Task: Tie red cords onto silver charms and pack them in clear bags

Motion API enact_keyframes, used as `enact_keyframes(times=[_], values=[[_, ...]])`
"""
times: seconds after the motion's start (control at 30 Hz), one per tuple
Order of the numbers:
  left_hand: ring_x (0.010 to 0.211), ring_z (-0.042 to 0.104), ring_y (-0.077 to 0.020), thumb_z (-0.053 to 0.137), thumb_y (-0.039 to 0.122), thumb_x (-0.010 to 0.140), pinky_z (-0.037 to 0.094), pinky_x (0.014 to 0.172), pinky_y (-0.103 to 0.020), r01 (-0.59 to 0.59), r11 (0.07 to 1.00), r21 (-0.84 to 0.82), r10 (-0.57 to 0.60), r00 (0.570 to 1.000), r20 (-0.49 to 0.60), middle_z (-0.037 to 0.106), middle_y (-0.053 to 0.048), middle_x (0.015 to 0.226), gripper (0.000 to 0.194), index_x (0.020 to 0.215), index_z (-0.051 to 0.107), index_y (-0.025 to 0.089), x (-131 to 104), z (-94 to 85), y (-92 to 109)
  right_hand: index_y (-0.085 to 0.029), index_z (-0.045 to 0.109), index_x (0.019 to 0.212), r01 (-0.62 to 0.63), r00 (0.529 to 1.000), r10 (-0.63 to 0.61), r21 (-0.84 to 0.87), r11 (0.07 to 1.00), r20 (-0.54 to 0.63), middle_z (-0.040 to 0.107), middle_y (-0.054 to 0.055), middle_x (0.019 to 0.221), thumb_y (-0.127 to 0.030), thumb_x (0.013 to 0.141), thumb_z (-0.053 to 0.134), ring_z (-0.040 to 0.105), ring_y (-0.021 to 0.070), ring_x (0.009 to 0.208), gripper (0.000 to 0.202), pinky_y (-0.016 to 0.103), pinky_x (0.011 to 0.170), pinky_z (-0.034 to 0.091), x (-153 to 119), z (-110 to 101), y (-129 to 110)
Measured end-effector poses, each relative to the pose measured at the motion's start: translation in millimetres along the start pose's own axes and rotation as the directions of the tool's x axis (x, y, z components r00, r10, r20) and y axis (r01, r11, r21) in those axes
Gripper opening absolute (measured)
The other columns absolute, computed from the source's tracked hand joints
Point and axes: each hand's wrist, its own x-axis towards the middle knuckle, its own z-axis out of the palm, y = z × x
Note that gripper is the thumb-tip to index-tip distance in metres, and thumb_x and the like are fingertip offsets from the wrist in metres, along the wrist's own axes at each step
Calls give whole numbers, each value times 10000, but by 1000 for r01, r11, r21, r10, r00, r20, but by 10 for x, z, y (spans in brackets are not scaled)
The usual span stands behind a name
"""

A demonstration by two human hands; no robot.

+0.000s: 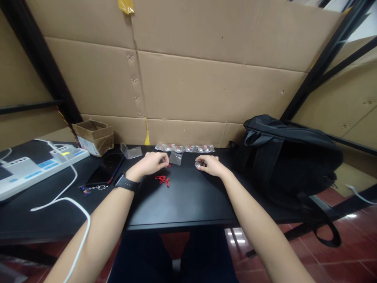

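My left hand (154, 162) pinches a small red cord (169, 165) at its fingertips, above the black table. Nearer to me lies a loose bunch of red cords (163, 180). On the right, the fingers of my right hand (209, 165) are closed on a small shiny silver item (199, 164), partly hidden by them. Between the hands and a little farther back is a small clear plastic bag (176, 158). Behind it, against the cardboard, a row of clear packets (190, 148) holds silver and red pieces.
At the left are a phone (106, 169), a keychain (96, 188), a clear plastic piece (131, 151), a cardboard box (96, 137) and white power strips (44, 169). A white cable (84, 210) crosses my left forearm. A black backpack (285, 157) stands at the right.
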Motion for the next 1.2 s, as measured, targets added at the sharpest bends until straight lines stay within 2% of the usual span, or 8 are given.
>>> enact_keyframes(times=[0.1, 0.23, 0.37, 0.53, 0.83, 1.07, 1.2], values=[[910, 705, -203, 629, 398, 853, 466, 846, -286, -13, 997, -80, 6, 996, -93, 783, -13, 949, 188, 883, 721, 236, 34, 43, 73, -283, 697, 1111, 27, 999, -26, 41, 999, -35, 759, 32, 1081, -226, 798, 758, 681, 238, 1046, 324, 406, 938, 400, 3, -9, 15], [974, 708, -223, 682, 419, 834, 484, 901, -313, 17, 980, -200, -52, 984, -171, 792, -6, 973, 240, 993, 771, 264, 95, 174, 154, -230, 696, 1101, 169, 979, -143, 181, 969, -149, 742, 45, 1069, -202, 792, 740, 685, 196, 958, 314, 335, 878, 472, 3, -36, -58], [1000, 710, -238, 685, 450, 835, 502, 920, -326, -5, 936, -353, -76, 973, -216, 792, -24, 1025, 261, 968, 799, 257, 161, 332, 210, -236, 665, 1161, 306, 934, -204, 357, 882, -294, 717, 58, 1148, -234, 827, 712, 699, 191, 978, 337, 313, 831, 514, -23, -32, -297], [928, 711, -230, 695, 400, 835, 517, 897, -330, -82, 839, -538, -78, 960, -268, 791, -63, 964, 256, 928, 789, 181, 228, 453, 293, -253, 637, 1215, 415, 891, -247, 462, 784, -381, 701, 71, 1187, -256, 820, 735, 697, 222, 1065, 408, 340, 854, 562, -59, 51, -593], [926, 702, -233, 690, 411, 840, 515, 918, -338, -135, 767, -628, -54, 961, -273, 783, -66, 947, 277, 907, 771, 154, 273, 533, 299, -257, 643, 1182, 441, 878, -229, 526, 727, -419, 697, 71, 1185, -278, 796, 776, 691, 237, 1089, 409, 359, 872, 589, -69, 110, -679], [903, 689, -227, 688, 461, 838, 509, 899, -332, -133, 786, -604, -50, 960, -277, 772, -69, 924, 317, 876, 754, 154, 241, 481, 367, -254, 654, 1169, 430, 883, -216, 531, 730, -417, 715, 66, 1173, -295, 782, 793, 700, 240, 1080, 414, 370, 888, 591, -68, 123, -677], [895, 684, -226, 676, 506, 841, 510, 879, -324, -128, 762, -634, -60, 962, -266, 765, -74, 916, 369, 875, 745, 146, 236, 477, 399, -251, 653, 1182, 438, 879, -218, 539, 720, -423, 718, 72, 1180, -284, 781, 793, 700, 241, 1087, 426, 374, 895, 592, -69, 143, -681]])
